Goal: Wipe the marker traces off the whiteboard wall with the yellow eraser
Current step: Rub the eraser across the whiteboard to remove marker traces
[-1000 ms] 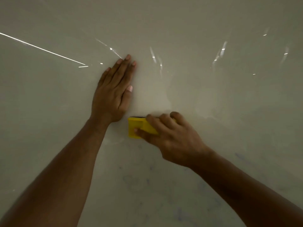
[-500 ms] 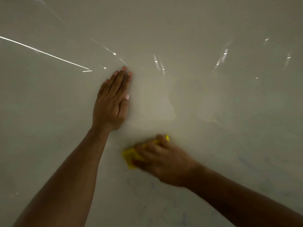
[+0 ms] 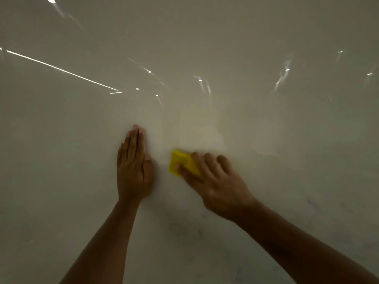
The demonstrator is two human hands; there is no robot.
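Swept up and to the right since half a second ago, your right hand (image 3: 217, 185) now holds the one yellow eraser (image 3: 181, 163) level with the thumb of your left hand, where before it worked below that wrist. Your right fingers (image 3: 207, 162) curl over the top of the eraser and your thumb pinches its lower edge, so the block is clamped and pressed against the whiteboard wall (image 3: 61, 181); about half of it shows, its left end poking out past your knuckles. Your left hand (image 3: 134, 171) has stayed flat on the wall, fingers straight and together and pointing up, thumb laid alongside, gripping nothing. Eraser and left hand sit near each other, a strip of bare board between them. Two forearms rise from the bottom edge, one to each hand. Faint bluish marker traces (image 3: 200, 232) smudge the board below your hands, with a fainter patch out to the right (image 3: 311, 203); their shapes are too pale to read. One long bright streak of reflected light (image 3: 61, 69) crosses the upper left, and several smaller glints (image 3: 286, 70) scatter across the glossy upper board.
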